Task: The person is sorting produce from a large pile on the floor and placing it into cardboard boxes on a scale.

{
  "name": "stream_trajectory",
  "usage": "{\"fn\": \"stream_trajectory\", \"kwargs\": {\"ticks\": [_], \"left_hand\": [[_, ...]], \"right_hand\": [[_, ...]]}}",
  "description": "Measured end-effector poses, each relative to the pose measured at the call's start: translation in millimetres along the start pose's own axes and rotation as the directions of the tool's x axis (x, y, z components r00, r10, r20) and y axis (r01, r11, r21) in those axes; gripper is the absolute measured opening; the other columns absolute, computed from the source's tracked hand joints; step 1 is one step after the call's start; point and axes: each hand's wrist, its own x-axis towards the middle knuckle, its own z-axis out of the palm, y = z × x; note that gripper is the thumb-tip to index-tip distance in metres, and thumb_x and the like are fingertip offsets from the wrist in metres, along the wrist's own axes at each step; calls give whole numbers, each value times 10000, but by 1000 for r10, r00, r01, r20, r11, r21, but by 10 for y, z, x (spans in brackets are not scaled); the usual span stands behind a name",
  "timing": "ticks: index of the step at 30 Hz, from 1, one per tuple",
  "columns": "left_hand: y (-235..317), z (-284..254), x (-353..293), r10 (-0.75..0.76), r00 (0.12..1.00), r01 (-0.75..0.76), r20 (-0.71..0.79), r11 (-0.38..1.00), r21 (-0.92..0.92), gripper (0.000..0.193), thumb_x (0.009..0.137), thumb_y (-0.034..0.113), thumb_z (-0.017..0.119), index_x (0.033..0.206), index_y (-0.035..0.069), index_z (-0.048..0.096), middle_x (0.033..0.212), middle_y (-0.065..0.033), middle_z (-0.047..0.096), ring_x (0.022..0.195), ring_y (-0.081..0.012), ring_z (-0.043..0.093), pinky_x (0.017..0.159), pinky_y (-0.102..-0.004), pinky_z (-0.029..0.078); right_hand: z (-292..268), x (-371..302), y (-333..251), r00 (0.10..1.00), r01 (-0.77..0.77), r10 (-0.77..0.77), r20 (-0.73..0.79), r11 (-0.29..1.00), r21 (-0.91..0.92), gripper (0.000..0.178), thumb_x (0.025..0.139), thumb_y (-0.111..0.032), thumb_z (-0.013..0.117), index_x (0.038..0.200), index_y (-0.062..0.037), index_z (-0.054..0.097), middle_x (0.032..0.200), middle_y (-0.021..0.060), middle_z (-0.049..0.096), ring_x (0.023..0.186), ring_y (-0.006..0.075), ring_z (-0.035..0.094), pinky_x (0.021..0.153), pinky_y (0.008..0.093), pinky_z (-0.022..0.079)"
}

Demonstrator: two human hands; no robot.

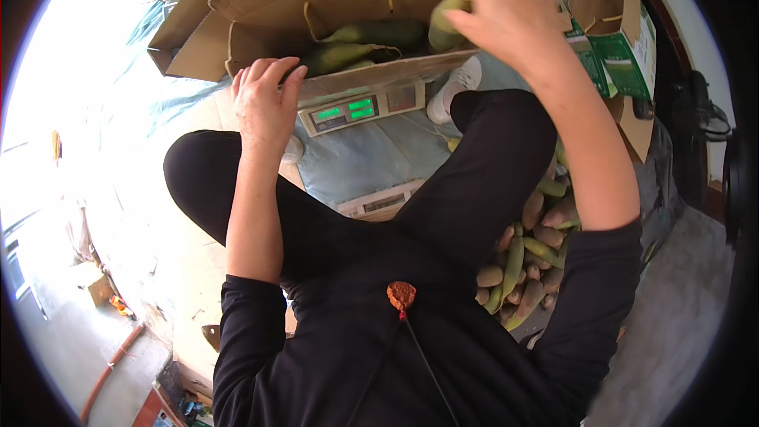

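Note:
In front of me an open brown cardboard box [261,1] with yellow cord handles stands on a digital scale [411,100] with green lit figures. Long green radishes [336,58] lie inside it. My left hand [265,103] is closed over the near left edge of the box, its fingers over the rim. At the right end, my right hand [510,16] grips a thick green radish [449,24], held tilted at the box's opening. The fingers' far side is hidden behind that hand.
Beside my right leg lies a heap of green radishes [534,257] with dirty, pinkish ends. Green-and-brown carton boxes [621,43] stand at the far right. A second pale device [379,202] sits between my legs on a grey-blue sheet [371,162]. A white shoe [455,95] is near the scale.

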Motion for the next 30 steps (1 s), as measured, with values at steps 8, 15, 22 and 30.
{"fn": "stream_trajectory", "kwargs": {"ticks": [8, 15, 22, 30], "left_hand": [[-53, -4, -5, -13, 1000, 13, -20, 1000, -26, 182, 823, 225, 632, 920, 77, 678, 878, -73, 633, 858, -261, 582, 864, -367, 396], [-15, 49, -4, -4, 1000, 3, -29, 999, -33, 190, 829, 234, 629, 922, 76, 678, 876, -68, 636, 860, -248, 582, 864, -359, 395], [-56, 62, -44, -8, 1000, 8, -11, 1000, 16, 181, 823, 242, 635, 919, 95, 680, 858, -61, 636, 840, -240, 586, 833, -355, 409], [-37, 134, -14, -1, 1000, 1, 3, 1000, -31, 162, 811, 216, 649, 894, 82, 688, 843, -70, 644, 817, -246, 599, 801, -356, 430]], "right_hand": [[-92, -182, -44, 974, -219, 203, 101, 735, 642, 351, 780, -281, 682, 1015, -25, 635, 791, 145, 671, 708, 259, 653, 643, 355, 503], [1033, -1603, 1136, 822, -522, 526, 219, 540, 660, 313, 868, -257, 607, 1084, -31, 619, 835, 63, 653, 755, 112, 584, 689, 242, 455], [2357, -3599, 724, 563, -826, 580, 588, 377, 419, 180, 835, -125, 522, 937, -39, 642, 812, 171, 644, 830, 262, 643, 726, 358, 487], [2964, -4715, -254, 562, -603, 461, 687, 797, -40, 176, 817, -141, 500, 883, -47, 633, 860, 152, 647, 795, 321, 623, 685, 399, 489]]}}
